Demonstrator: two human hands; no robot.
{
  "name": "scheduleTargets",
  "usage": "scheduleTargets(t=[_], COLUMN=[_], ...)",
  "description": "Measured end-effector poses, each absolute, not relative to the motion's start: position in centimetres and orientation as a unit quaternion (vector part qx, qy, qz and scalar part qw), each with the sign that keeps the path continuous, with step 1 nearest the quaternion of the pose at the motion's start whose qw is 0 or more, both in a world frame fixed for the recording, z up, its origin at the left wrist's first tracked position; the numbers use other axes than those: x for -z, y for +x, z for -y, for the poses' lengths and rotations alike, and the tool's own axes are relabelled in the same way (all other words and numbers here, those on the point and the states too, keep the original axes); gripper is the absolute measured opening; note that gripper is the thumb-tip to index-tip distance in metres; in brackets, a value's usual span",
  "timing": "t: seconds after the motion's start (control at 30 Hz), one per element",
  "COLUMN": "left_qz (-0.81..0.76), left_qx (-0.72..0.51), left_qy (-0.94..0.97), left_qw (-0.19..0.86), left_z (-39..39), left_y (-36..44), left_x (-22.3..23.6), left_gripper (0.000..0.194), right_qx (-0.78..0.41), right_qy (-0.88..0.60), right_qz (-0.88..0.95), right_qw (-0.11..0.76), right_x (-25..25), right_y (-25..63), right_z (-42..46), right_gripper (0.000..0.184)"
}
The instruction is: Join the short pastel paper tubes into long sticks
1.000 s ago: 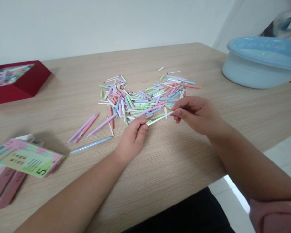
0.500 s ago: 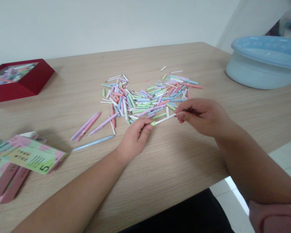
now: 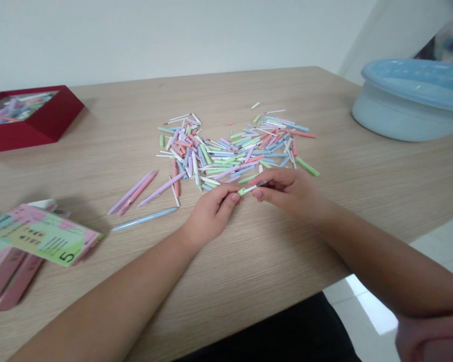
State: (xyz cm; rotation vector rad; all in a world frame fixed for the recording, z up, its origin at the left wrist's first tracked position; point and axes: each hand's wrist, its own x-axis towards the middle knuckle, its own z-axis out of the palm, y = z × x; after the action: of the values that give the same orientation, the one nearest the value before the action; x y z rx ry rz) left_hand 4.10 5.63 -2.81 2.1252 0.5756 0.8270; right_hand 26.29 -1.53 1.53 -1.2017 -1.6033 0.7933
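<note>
My left hand (image 3: pixel 212 210) is closed around a light green pen barrel (image 3: pixel 242 191), of which only the end shows past the fingertips. My right hand (image 3: pixel 292 193) pinches a thin white pen refill (image 3: pixel 251 188). The refill meets the barrel's open end and looks partly inside it; a dark tip shows at the right fingers. Just beyond both hands lies a loose pile of pastel pen parts (image 3: pixel 226 156), with barrels, caps and white refills mixed together.
Several longer pens, among them a blue pen (image 3: pixel 145 219), lie left of the pile. Printed cardboard packs (image 3: pixel 45 234) sit at the left front. A red box (image 3: pixel 56 118) of pen parts stands behind them. A blue basin (image 3: pixel 400 118) is at the right back.
My right hand has moved left toward my left hand, and a shorter length of refill shows between them. A green barrel that my right hand covered is now visible.
</note>
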Motion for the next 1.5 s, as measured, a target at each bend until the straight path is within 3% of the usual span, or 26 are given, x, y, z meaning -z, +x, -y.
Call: scheduleTargets(t=[0.5, 0.63, 0.73, 0.83, 0.97, 1.13, 1.37, 1.5], left_qz=[-0.19, -0.191, -0.184, -0.186, -0.192, -0.185, -0.187, -0.185], left_qx=[-0.324, -0.331, -0.338, -0.34, -0.343, -0.335, -0.344, -0.342], left_qy=[0.839, 0.839, 0.831, 0.825, 0.825, 0.824, 0.816, 0.819], left_qw=[0.393, 0.388, 0.401, 0.41, 0.407, 0.418, 0.426, 0.423], left_z=[-4.6, -4.5, -4.5, -4.5, -4.8, -4.9, -4.7, -4.7], left_y=[4.2, 4.3, 4.3, 4.2, 4.1, 4.2, 4.3, 4.2], left_x=[2.8, 2.7, 2.6, 2.5, 2.7, 3.0, 3.1, 3.0], left_gripper=[0.017, 0.018, 0.018, 0.021, 0.027, 0.028, 0.025, 0.027], right_qx=[-0.255, -0.251, -0.278, -0.211, -0.055, -0.015, -0.007, -0.002], right_qy=[-0.45, -0.434, -0.425, -0.484, -0.549, -0.58, -0.583, -0.55], right_qz=[0.725, 0.733, 0.712, 0.696, 0.754, 0.801, 0.804, 0.83], right_qw=[0.456, 0.46, 0.485, 0.486, 0.356, 0.15, 0.116, 0.095], right_x=[-1.6, -1.4, -1.2, -0.7, 0.4, 1.4, 1.7, 1.8], right_y=[25.6, 25.9, 26.7, 27.7, 28.5, 27.8, 27.2, 27.9], right_z=[1.7, 1.7, 1.5, 0.7, -0.7, -1.4, -1.5, -1.7], right_gripper=[0.021, 0.015, 0.024, 0.027, 0.025, 0.031, 0.022, 0.028])
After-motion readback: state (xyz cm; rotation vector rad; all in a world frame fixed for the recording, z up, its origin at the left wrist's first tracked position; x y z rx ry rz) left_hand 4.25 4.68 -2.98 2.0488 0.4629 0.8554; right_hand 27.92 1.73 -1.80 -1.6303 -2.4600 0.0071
